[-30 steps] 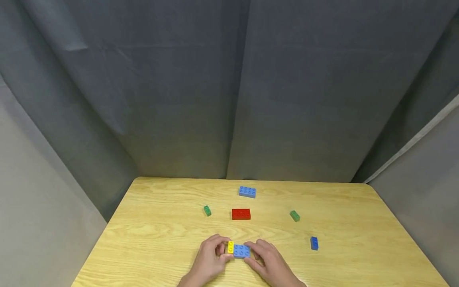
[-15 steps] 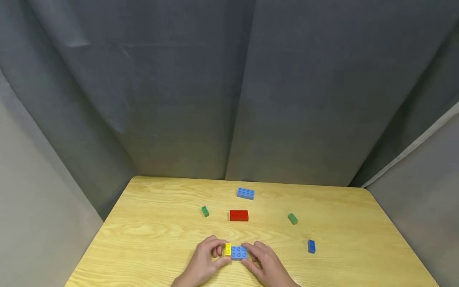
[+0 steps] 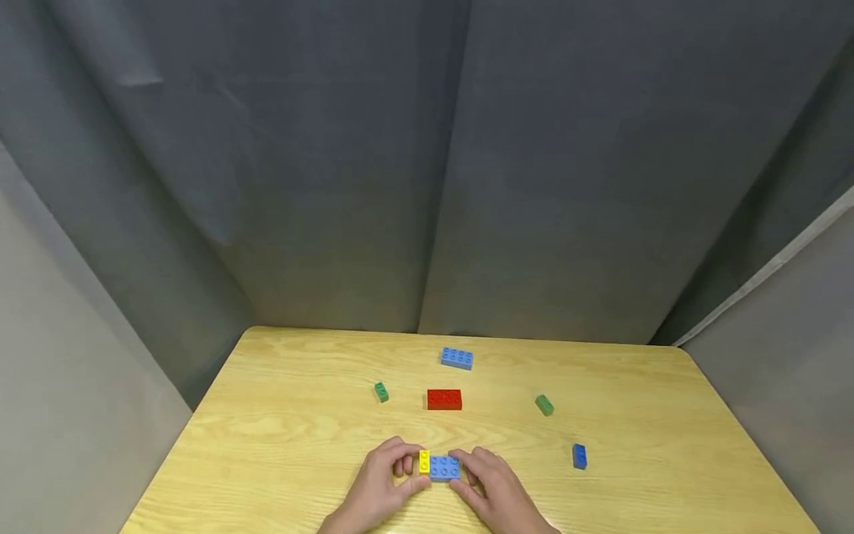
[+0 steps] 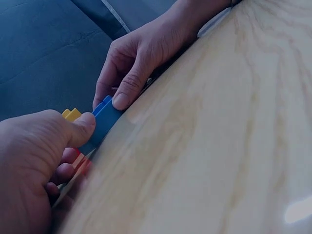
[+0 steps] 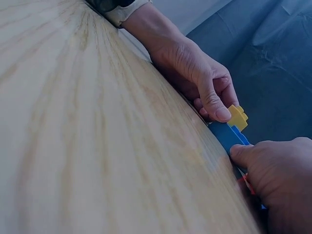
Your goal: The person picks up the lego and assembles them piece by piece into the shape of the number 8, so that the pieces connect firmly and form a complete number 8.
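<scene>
Right, from the head view I see the person's left hand (image 3: 382, 483) and right hand (image 3: 497, 488) meeting near the front edge of the wooden table (image 3: 267, 460), with a light-blue brick (image 3: 445, 469) between them. A small yellow brick (image 3: 424, 461) sits on its left end. The left hand pinches that yellow end between thumb and forefinger; the right hand pinches the bare end the same way. Beyond them lies a red brick (image 3: 444, 400), and behind it a second light-blue brick (image 3: 457, 359). One green brick (image 3: 382, 392) rests to the left, another green brick (image 3: 544, 405) to the right, near a dark-blue brick (image 3: 580, 456). From the left wrist, I see both thumbs pressed against the near side of the held pair. From the right wrist, the yellow piece stands higher than the blue, and a sleeve (image 5: 129, 10) shows at the left forearm.
</scene>
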The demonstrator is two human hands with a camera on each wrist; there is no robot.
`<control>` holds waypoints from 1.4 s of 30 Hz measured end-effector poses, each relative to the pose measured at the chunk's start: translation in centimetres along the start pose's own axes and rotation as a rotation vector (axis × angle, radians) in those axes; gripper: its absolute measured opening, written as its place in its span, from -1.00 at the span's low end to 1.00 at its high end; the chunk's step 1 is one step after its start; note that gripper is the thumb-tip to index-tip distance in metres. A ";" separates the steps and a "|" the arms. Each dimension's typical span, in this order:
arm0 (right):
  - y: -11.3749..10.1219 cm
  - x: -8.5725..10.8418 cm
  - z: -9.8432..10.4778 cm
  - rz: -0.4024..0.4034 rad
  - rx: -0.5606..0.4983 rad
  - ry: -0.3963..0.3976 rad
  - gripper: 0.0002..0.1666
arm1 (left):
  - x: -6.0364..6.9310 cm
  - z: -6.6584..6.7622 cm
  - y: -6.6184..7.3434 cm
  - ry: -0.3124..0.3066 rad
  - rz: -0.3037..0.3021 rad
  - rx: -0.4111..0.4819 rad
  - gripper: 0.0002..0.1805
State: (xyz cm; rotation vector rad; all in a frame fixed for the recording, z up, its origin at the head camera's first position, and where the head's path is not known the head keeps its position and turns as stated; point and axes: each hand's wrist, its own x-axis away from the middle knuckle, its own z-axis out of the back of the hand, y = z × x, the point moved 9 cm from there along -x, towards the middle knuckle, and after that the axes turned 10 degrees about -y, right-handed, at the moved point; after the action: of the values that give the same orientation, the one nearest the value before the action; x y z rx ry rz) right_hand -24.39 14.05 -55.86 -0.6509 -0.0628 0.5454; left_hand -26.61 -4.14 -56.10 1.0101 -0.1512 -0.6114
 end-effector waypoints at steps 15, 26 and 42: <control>0.0 0.0 -0.1 -0.025 -0.015 -0.010 -0.49 | 0.2 -0.2 -0.2 0.008 0.020 -0.029 -0.57; 0.3 -0.2 0.0 -0.045 -0.150 -0.129 -0.37 | 0.3 -0.2 -0.4 0.003 0.011 -0.028 -0.55; 3.2 1.6 5.7 -0.149 -0.079 -0.153 -0.48 | 0.3 -0.9 -0.3 0.002 0.041 -0.014 -0.51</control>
State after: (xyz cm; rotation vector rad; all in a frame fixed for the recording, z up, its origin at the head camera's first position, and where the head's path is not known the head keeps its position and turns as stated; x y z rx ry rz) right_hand -25.79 20.12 -53.38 -0.6741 -0.2758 0.4497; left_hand -26.16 -3.76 -56.89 0.9919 -0.1652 -0.5730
